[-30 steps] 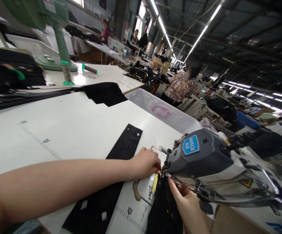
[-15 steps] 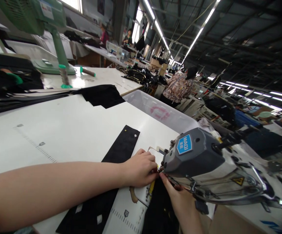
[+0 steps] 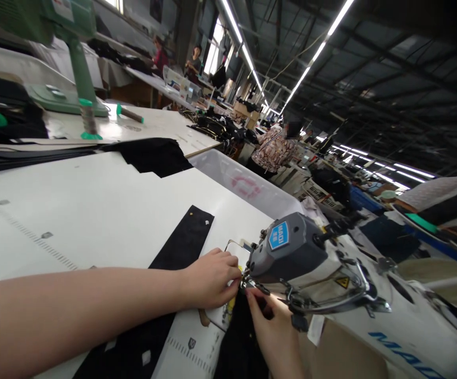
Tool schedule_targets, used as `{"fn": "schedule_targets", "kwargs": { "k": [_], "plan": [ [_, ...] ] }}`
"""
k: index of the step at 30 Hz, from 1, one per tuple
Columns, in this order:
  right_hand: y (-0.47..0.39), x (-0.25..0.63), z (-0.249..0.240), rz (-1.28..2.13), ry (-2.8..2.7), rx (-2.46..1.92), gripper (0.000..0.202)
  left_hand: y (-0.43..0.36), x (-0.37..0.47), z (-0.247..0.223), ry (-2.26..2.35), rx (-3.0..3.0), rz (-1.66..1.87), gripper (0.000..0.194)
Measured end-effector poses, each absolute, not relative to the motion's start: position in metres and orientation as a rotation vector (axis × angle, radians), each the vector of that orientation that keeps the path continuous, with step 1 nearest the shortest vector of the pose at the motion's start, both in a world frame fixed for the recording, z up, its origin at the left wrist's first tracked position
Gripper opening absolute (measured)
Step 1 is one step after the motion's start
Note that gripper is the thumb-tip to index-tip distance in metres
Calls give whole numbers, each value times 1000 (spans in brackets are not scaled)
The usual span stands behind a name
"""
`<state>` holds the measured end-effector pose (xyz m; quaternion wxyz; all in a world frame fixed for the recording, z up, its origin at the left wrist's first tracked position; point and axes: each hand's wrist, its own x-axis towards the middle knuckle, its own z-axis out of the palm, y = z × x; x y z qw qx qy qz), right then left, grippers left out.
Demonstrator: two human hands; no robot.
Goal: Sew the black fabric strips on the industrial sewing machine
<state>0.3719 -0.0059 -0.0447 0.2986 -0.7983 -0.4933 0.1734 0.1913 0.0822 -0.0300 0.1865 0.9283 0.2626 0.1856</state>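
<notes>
A grey and white sewing machine (image 3: 303,258) stands at the lower right of a white table (image 3: 94,210). My left hand (image 3: 210,279) rests with curled fingers on the table at the needle, across a long black fabric strip (image 3: 173,258). My right hand (image 3: 271,331) reaches up under the machine head and touches the dark fabric (image 3: 238,342) that hangs down below the needle. Both sets of fingertips meet at the presser foot; what they pinch there is hidden.
A black fabric piece (image 3: 153,155) and stacked dark cloth (image 3: 11,126) lie at the table's far side, by a green stand (image 3: 74,68). A translucent bin (image 3: 244,184) sits beyond the table edge. A person in a patterned shirt (image 3: 274,150) works further off.
The view has swung, so the machine and both hands sit further left and lower. My right hand has moved up closer to the needle; my left hand stays at it.
</notes>
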Motion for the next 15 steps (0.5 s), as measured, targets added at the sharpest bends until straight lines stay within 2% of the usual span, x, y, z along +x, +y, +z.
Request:
{"fn": "schedule_targets", "kwargs": {
  "k": [15],
  "plan": [
    [6,365,-34,672,-1187,-2077,55,96,197,-47,841,2464,610,18]
  ]
}}
